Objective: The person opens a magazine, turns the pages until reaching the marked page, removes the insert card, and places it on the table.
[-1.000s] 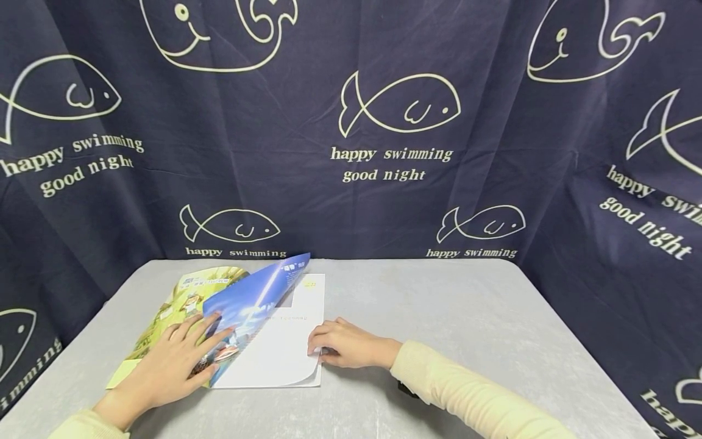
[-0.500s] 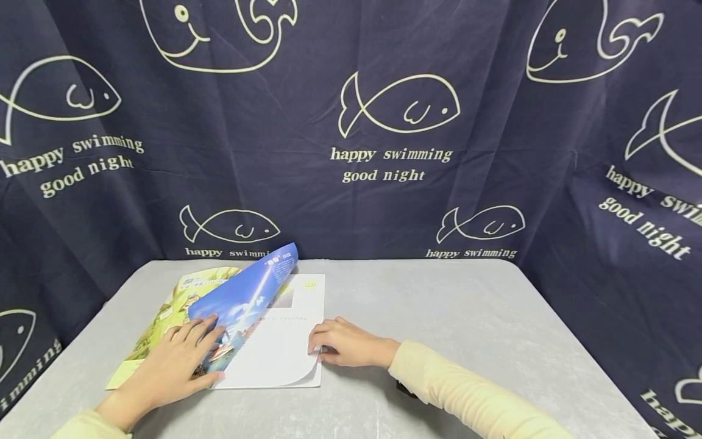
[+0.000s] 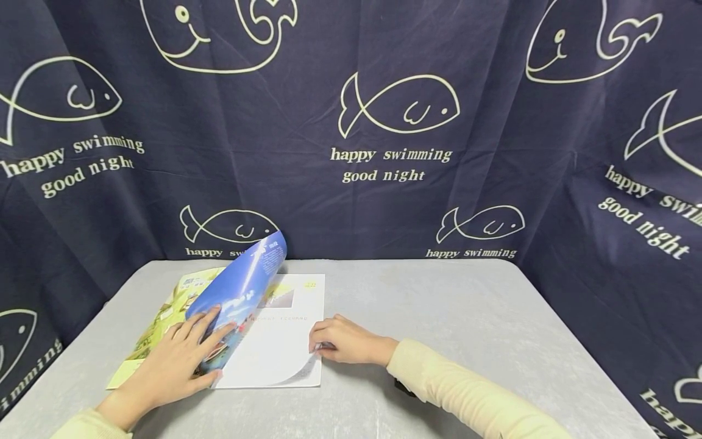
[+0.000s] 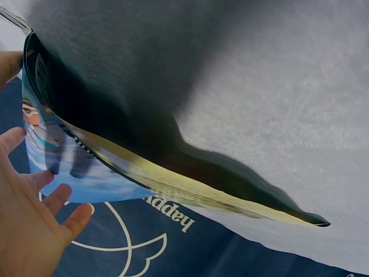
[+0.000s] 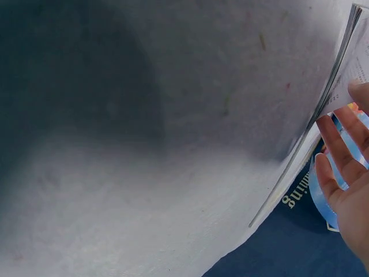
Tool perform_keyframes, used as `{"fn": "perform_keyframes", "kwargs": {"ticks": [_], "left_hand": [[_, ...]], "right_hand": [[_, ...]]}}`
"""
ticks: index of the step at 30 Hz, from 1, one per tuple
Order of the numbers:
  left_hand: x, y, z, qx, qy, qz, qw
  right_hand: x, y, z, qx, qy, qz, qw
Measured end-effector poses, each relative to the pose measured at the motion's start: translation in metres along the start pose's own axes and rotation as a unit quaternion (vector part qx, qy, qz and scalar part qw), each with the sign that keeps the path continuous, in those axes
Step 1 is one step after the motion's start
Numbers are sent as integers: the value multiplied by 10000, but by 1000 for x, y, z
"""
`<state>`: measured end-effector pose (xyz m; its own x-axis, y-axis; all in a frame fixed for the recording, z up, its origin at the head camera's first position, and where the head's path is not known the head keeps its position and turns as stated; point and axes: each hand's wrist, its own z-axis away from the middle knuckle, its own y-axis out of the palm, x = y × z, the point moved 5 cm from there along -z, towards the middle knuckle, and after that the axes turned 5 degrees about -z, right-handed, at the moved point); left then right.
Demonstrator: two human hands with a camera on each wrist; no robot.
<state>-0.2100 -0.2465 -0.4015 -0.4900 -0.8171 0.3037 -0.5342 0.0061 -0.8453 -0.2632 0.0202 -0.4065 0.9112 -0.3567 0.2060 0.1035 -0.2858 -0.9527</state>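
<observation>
The left hand (image 3: 175,366) presses flat, fingers straight, on the blue glossy page (image 3: 241,292), which arches up just right of the fingertips and curls leftward over the spine. The right hand (image 3: 345,344) pinches the white page's (image 3: 280,347) lower right corner, slightly lifted. The magazine (image 3: 164,317) lies open between both hands, spine running away from the person. To the right the grey table (image 3: 439,317) is bare; the fish-print curtain (image 3: 395,122) stands behind.
</observation>
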Motion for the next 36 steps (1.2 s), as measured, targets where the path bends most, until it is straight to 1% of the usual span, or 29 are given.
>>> {"fn": "perform_keyframes", "kwargs": {"ticks": [7,11,16,24,36], "left_hand": [[-4,-1,-1,-72,208,157,9996],[-6,-2,-1,-82,255,185,9995],[-7,-2,-2,-27,260,206,9994],[-7,-2,-2,-134,401,223,9989],[-5,2,3,59,386,125,9992]], "right_hand": [[0,-1,-1,-77,48,107,9999],[0,-2,-1,-137,59,102,9998],[1,-4,-2,-267,0,-1,9996],[1,-9,-4,-395,-61,-204,9990],[0,-12,-7,-526,-114,-225,9983]]}}
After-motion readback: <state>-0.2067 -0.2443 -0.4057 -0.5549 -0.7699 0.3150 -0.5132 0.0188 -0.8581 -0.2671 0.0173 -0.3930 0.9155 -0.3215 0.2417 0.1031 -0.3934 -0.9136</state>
